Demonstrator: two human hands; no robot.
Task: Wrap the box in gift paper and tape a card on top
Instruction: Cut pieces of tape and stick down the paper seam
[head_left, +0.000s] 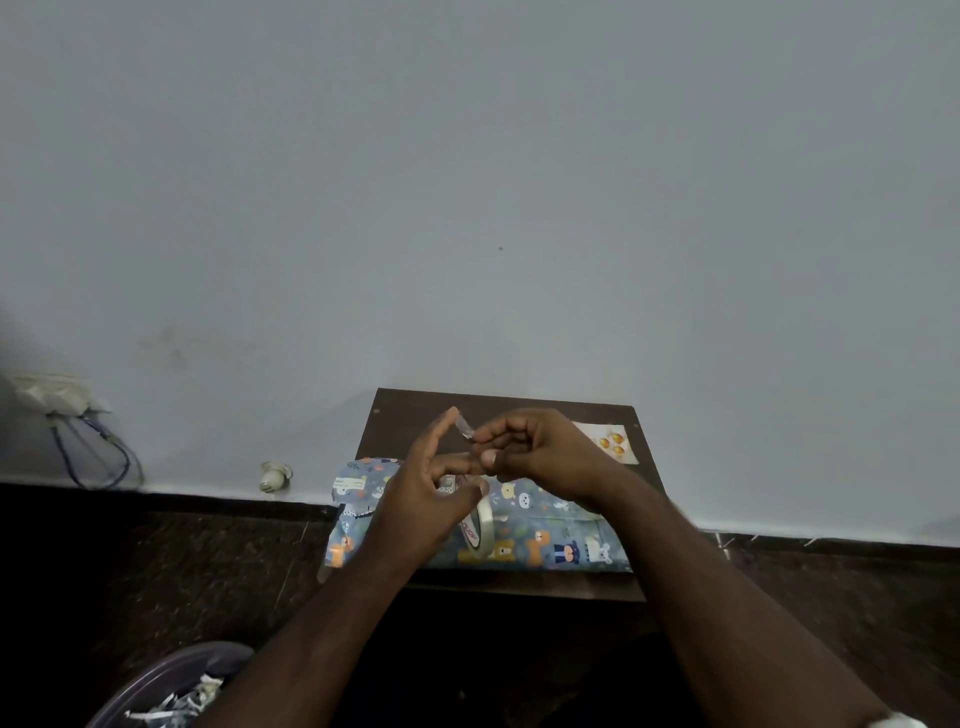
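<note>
The wrapped box (540, 535), covered in blue animal-print gift paper, lies on the small dark tabletop (498, 402) and serves as the reference. Its left end overhangs the tabletop's left edge, where loose paper flaps (348, 514) stand unfolded. The card (608, 441) lies behind the box toward the tabletop's right rear corner, flat, apart from the box.

Both hands hover above the box's middle and hide much of its top. The left hand (421, 499) holds the tape roll (475, 525), its grip closed around the ring. The right hand (535, 447) pinches a short clear strip of tape (464, 427) between its fingertips, and the left forefinger touches the strip's other end.

Left of the box, a cable (98, 457) hangs against the wall. A bin (171, 686) of paper scraps stands on the floor in front of and to the left of the box.
</note>
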